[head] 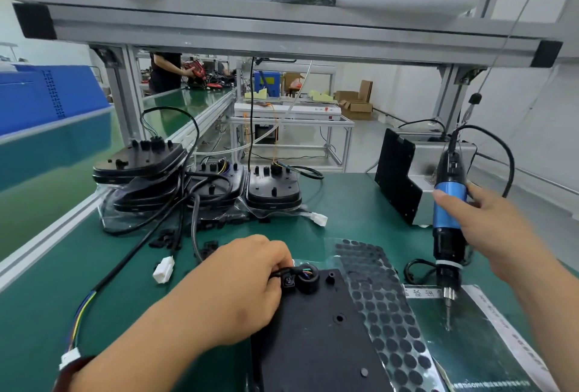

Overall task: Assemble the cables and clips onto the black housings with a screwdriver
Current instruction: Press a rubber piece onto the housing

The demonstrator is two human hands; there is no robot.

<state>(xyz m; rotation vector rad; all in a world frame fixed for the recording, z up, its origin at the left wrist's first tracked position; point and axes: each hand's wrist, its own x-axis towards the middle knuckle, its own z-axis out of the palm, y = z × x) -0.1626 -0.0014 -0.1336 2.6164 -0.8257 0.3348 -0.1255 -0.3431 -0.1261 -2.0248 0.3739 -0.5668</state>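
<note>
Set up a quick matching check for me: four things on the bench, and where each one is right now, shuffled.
1 electric screwdriver
2 black housing
3 white connector
4 sheet of round black pads

A lying on the green mat, left of the left hand
B gripped upright in the right hand
C flat between the housing and the screwdriver bit
D under the left hand, which pinches a black cable at its corner

Pairs: 1-B, 2-D, 3-A, 4-C.

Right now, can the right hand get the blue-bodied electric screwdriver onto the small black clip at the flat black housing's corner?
Probably yes: the right hand grips the screwdriver upright beside the housing, nothing standing between; the left hand crowds the clip.
</note>
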